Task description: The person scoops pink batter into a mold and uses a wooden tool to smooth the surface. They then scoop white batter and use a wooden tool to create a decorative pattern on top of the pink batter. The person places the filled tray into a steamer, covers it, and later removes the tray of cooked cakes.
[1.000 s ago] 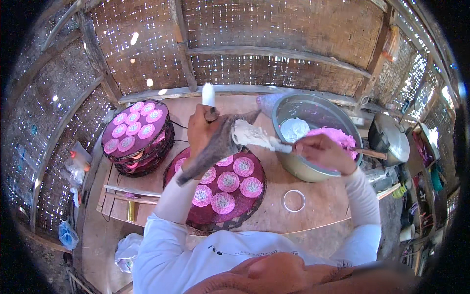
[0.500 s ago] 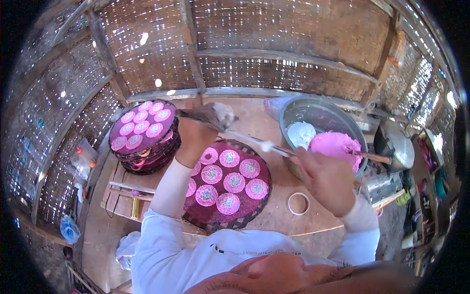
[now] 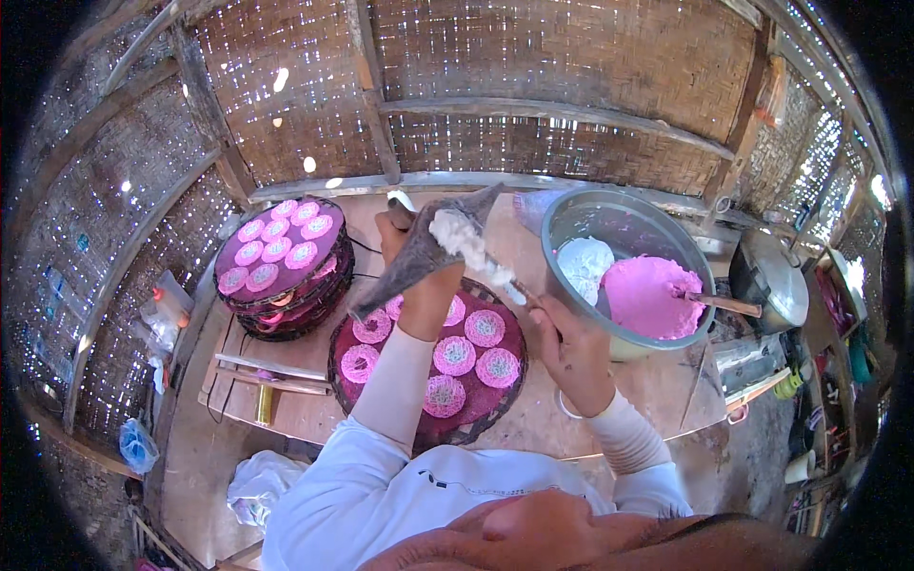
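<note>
My left hand (image 3: 431, 297) is closed on a grey cloth piping bag (image 3: 405, 276), held above the round tray; a pale tip shows past the fingers. My right hand (image 3: 579, 360) grips a stirring stick (image 3: 524, 290) whose far end is covered with soft white dough (image 3: 462, 238), against the bag's mouth. Beneath the left forearm, the dark red round tray (image 3: 476, 409) bears several pink lacy discs (image 3: 453, 355) with whitish centres. To the right stands a grey-green basin (image 3: 624, 202) with white dough (image 3: 583, 266) and pink dough (image 3: 652, 297) in it.
A stack of round trays (image 3: 290, 319) with similar discs stands at the left. A wooden handle (image 3: 728, 305) sticks out of the pink dough. Right of the basin is a lidded metal pot (image 3: 776, 285). Wooden strips (image 3: 276, 376) and a small golden cylinder (image 3: 265, 404) lie at the table's left edge.
My left hand has moved right with the piping bag, which now shows its wide side. My right hand has drawn left and nearer, bringing the white dough on the stick to the bag.
</note>
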Motion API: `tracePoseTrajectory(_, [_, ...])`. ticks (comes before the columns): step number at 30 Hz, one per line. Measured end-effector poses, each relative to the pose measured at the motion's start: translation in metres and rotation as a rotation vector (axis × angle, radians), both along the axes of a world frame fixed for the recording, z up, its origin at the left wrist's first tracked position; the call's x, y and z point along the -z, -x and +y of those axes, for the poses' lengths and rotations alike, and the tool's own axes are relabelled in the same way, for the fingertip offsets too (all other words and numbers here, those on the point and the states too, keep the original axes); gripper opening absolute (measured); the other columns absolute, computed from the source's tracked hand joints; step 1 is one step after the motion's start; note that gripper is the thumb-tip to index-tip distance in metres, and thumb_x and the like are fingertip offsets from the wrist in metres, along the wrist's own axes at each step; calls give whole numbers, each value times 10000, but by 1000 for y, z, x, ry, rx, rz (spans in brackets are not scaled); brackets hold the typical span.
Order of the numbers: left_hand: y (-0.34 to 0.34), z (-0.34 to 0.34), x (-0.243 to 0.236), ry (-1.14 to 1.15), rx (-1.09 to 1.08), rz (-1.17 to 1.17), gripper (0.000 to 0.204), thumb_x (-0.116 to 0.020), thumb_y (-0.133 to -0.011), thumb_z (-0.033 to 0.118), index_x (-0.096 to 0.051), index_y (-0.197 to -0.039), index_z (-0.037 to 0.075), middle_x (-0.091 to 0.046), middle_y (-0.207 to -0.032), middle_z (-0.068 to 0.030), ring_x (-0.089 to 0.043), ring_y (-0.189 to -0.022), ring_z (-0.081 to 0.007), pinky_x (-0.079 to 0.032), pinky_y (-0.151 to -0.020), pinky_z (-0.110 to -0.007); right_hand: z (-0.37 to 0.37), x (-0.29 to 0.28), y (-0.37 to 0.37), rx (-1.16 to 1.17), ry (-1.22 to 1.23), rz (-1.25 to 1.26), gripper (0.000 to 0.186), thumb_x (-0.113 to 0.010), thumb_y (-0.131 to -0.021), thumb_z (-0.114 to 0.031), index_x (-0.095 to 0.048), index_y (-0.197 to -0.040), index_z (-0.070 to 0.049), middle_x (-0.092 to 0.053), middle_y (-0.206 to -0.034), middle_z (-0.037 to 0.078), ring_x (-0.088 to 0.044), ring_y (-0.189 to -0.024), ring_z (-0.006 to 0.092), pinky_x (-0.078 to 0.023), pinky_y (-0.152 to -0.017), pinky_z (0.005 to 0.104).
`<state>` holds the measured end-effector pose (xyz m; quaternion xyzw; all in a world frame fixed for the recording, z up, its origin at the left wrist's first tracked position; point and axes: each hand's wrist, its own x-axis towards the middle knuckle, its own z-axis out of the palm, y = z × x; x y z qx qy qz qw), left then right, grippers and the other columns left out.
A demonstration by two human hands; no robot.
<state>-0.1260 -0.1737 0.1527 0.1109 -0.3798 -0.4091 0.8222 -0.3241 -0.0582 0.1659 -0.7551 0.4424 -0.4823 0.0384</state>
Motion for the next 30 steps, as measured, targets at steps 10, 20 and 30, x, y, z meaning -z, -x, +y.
tracePoseTrajectory(10, [-5, 20, -15, 31, -491, -643, 369, -434, -898, 390, -499, -1039, 55, -564, -1019, -121, -517, -954, -241, -371, -912, -365, -32, -16, 15, 10, -126, -20, 193, -537, -862, -250, -638, -953, -112, -586, -644, 152, -580, -535, 325, -431, -456, 372])
tracePoseTrajectory(20, [-80, 21, 8, -37, -787, -710, 357, -529, -815, 234, -509, -1107, 29, -548, -1094, -98, -513, -1002, -229, -370, -931, -364, -64, -12, 87, -241, -389, -26, 255, -563, -835, -262, -648, -935, -43, -656, -766, 96, -630, -694, 204, -480, -660, 335])
tracePoseTrajectory(30, [-88, 109, 2, -93, -332, -208, 538, -621, -753, 120, -407, -1242, 55, -496, -1141, -103, -496, -1022, -250, -383, -910, -380, -221, 98, 132, 573, -368, 942, 212, -491, -776, -182, -689, -766, -109, -664, -806, 120, -657, -734, 282, -520, -606, 406])
